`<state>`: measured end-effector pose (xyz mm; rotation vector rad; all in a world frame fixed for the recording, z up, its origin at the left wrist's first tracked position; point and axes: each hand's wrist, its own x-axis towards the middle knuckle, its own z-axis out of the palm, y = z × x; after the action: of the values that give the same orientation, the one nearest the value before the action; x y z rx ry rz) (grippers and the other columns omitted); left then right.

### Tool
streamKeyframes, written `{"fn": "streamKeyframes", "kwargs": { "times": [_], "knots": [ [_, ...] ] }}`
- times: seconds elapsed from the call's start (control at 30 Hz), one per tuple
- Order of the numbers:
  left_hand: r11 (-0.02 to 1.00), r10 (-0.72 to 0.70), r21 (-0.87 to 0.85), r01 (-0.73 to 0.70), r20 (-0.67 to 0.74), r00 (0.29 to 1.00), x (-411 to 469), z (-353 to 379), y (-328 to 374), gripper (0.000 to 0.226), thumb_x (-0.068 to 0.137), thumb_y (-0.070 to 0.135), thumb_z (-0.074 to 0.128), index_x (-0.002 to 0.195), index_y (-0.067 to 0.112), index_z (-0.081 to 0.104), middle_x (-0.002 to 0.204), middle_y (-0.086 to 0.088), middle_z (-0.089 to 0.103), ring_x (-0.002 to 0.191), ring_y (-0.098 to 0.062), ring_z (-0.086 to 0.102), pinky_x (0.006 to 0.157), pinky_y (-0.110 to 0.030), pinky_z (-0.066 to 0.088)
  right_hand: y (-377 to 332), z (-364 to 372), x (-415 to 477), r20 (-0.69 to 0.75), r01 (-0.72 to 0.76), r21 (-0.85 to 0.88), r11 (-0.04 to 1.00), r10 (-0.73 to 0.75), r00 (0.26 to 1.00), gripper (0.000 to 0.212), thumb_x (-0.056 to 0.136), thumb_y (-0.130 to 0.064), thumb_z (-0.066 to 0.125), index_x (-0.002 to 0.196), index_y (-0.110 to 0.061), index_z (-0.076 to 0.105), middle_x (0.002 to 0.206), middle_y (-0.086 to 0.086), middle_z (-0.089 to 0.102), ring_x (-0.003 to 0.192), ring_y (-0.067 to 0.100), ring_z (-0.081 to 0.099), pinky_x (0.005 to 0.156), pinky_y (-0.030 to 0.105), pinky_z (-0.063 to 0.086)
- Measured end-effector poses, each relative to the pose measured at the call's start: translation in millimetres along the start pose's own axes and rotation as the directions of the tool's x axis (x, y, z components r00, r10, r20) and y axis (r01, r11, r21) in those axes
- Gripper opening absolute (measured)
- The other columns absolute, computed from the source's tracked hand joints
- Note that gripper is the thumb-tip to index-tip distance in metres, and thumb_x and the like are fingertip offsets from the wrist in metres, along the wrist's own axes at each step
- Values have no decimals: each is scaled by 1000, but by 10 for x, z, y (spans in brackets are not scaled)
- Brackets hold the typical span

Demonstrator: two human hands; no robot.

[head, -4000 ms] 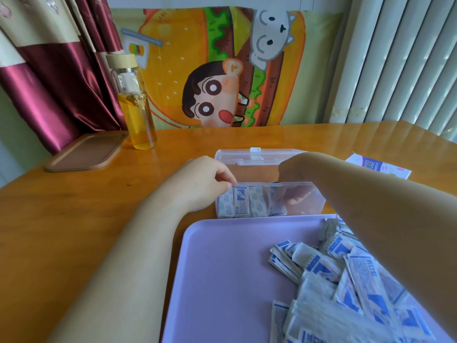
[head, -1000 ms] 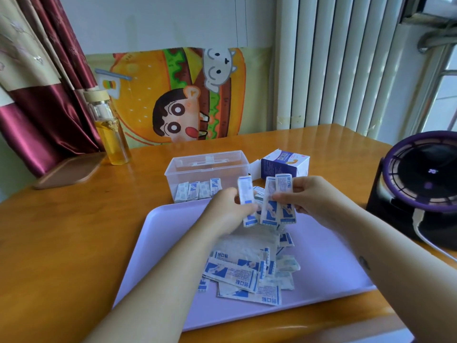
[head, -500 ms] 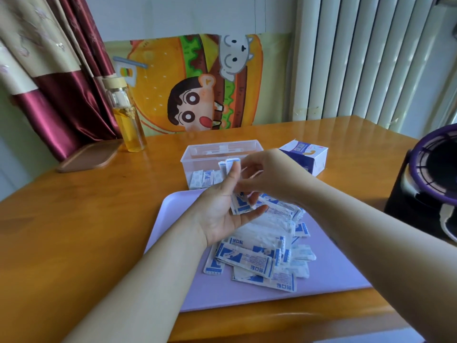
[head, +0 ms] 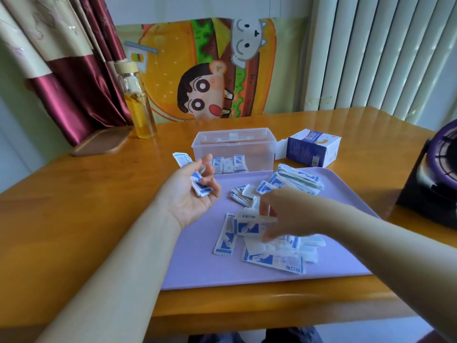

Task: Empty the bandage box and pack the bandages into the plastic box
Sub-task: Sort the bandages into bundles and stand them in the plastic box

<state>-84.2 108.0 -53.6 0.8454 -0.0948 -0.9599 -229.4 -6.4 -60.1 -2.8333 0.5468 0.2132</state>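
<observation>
A clear plastic box (head: 233,147) stands open behind the lilac tray (head: 197,263), with a few bandages (head: 228,164) upright against its front wall. The blue and white bandage box (head: 312,151) lies on its side to the right of it, flap open. Loose bandages (head: 272,253) are scattered over the tray, and a neater stack (head: 300,180) lies near its far edge. My left hand (head: 191,191) is palm up over the tray's left rim, cupping a small bunch of bandages (head: 201,185). My right hand (head: 284,216), blurred, is down on the pile with its fingers on a bandage (head: 249,222).
A glass bottle (head: 138,107) of yellow liquid and a brown wooden tray (head: 101,143) stand at the back left of the wooden table. A black and purple fan (head: 437,179) sits at the right edge. A cartoon cloth hangs behind.
My hands have come apart. The left one stays up with its bunch of bandages while the right has dropped to the pile on the tray.
</observation>
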Motion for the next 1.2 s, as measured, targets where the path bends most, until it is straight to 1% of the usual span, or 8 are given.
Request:
{"fn": "streamKeyframes", "kwargs": {
  "times": [0.23, 0.33, 0.43, 0.53, 0.8, 0.9, 1.0, 1.2],
  "knots": [
    [998, -3, 69, 4, -22, 1000, 16, 13, -28, 19, 95, 20, 50, 111, 12, 58, 70, 1, 53, 42, -4, 35, 46, -16, 44, 368, -102, 71, -124, -117, 327, 938, 165, 978, 28, 82, -40, 68, 67, -18, 61, 64, -2, 56, 59, 13, 49, 57, 24, 42],
    [994, -32, 100, 36, -37, 999, 50, 27, -104, 15, 94, 21, 53, 101, 11, 61, 72, 0, 53, 39, -4, 34, 44, -15, 42, 492, -108, 89, -60, -111, 739, 664, 229, 972, 31, 77, -35, 72, 94, -10, 71, 93, 9, 71, 89, 23, 67, 86, 37, 55],
    [988, -57, 140, 59, -21, 998, 56, 73, -210, 17, 91, 20, 58, 103, 9, 64, 75, -2, 52, 38, -5, 31, 43, -14, 37, 528, -120, 89, 29, -83, 948, 306, 177, 984, 40, 73, -27, 69, 103, 0, 66, 99, 12, 71, 91, 22, 67, 85, 35, 54],
    [961, -68, 271, 58, 28, 997, -3, 177, -327, 19, 86, 18, 65, 102, 9, 63, 77, -1, 52, 40, -4, 29, 43, -14, 34, 450, -123, 79, 16, -31, 993, 113, 127, 992, 19, 84, -11, 61, 97, 2, 66, 89, 11, 72, 77, 16, 69, 71, 25, 57],
    [841, 194, 493, -221, 106, 975, -12, 255, -432, 5, 90, 12, 61, 93, 15, 63, 47, 14, 54, 36, -2, 45, 53, -19, 41, 264, -51, 95, -151, 148, 989, 31, 207, 967, 17, 86, -10, 61, 101, -3, 62, 91, 13, 71, 77, 17, 68, 68, 26, 57],
    [631, 418, 627, -456, 220, 881, 49, 124, -329, 15, 87, 8, 63, 77, 20, 63, 52, 16, 59, 49, 0, 55, 68, -30, 51, 303, -99, 44, -132, 149, 987, -54, 236, 963, 17, 90, -15, 57, 103, -6, 64, 89, 8, 72, 72, 14, 68, 61, 22, 56],
    [321, 536, 690, -649, 433, 725, 82, 6, -272, 44, 85, -6, 61, 67, 32, 72, 93, 21, 65, 95, -3, 62, 77, -31, 51, 303, -129, -15, -56, 79, 989, -127, 169, 984, 13, 87, -17, 58, 97, -10, 64, 78, 2, 70, 65, 10, 66, 56, 20, 53],
    [56, 603, 672, -739, 567, 561, 45, 8, -252, 51, 84, -8, 61, 74, 41, 68, 126, 31, 45, 121, 3, 47, 88, -14, 47, 197, -158, -48, 38, -27, 975, -220, 43, 998, 24, 75, -16, 62, 98, -10, 65, 86, 6, 72, 72, 15, 69, 67, 26, 56]
  ]
}}
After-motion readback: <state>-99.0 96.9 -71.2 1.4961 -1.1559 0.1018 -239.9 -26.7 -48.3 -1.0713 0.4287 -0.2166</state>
